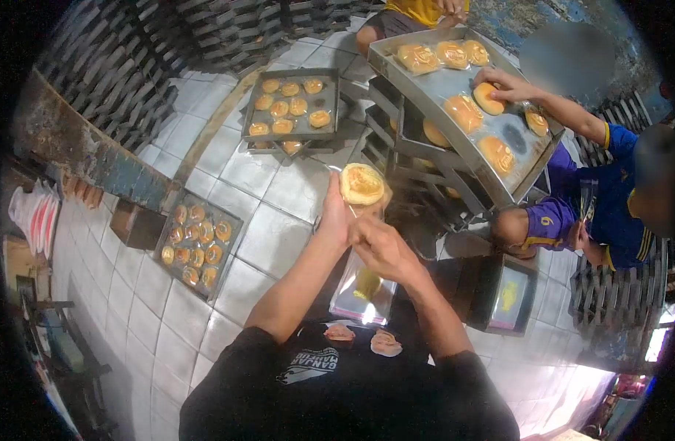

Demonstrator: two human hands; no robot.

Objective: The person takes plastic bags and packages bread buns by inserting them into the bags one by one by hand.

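Observation:
My left hand (339, 206) grips a round golden-brown bun (361, 184) from below and around its side, holding it up in front of me. Just under the bun is my right hand (378, 239), its fingers closed on a thin, pale stick-like tool (353, 211) whose far end meets the bun's lower edge or passes behind it; I cannot tell which. Below my hands, a shallow container (342, 303) near my lap has a yellow smear of filling or cream (367, 283) in it.
Stacked metal trays (519, 192) with wrapped buns stand to the right, where a co-worker's hand (508, 87) touches a bun. More bun trays lie on the tiled floor, ahead (336, 110) and left (227, 257). A box (525, 316) with yellow contents sits right.

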